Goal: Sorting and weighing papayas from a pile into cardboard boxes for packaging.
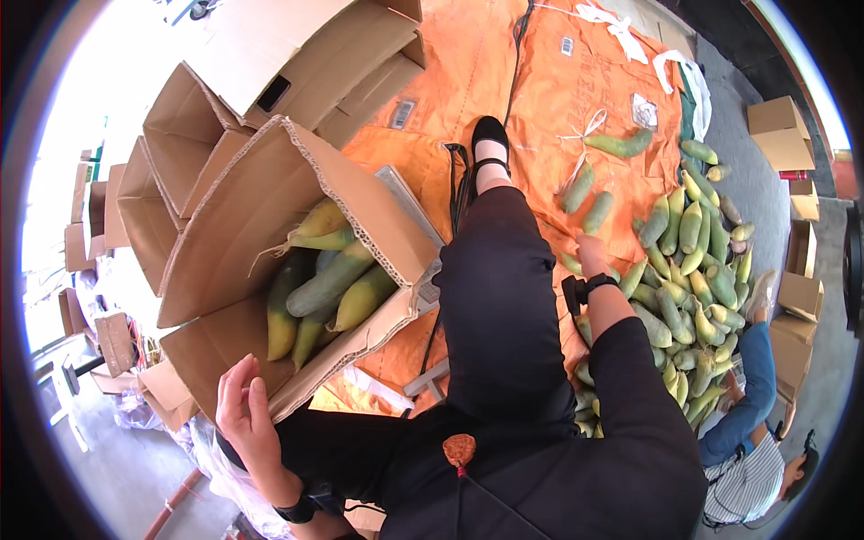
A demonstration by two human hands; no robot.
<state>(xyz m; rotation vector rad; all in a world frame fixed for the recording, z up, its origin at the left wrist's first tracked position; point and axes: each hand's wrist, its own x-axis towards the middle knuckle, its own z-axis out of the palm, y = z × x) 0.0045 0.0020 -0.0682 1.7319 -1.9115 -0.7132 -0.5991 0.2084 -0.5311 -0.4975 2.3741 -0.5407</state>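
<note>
A cardboard box (238,261) stands open at my left with several large green radishes (333,279) lying in it. My left hand (247,418) is at the box's near edge, fingers stretched out and holding nothing. On the right my right hand (591,256) reaches down to the orange sheet, its fingers closed at the near end of a green radish (597,213); the fingers are partly hidden. Another radish (579,187) lies just beyond it, and a curved one (619,144) rests farther off. A large heap of radishes (693,297) spreads to the right of this hand.
An orange woven sheet (468,72) covers the floor ahead. More open cardboard boxes (184,135) stand at the left and far left. A grey metal frame (409,202) is beside the radish box. At the right, a co-worker in a blue sleeve (742,405) reaches towards the heap; boxes (781,135) stand behind.
</note>
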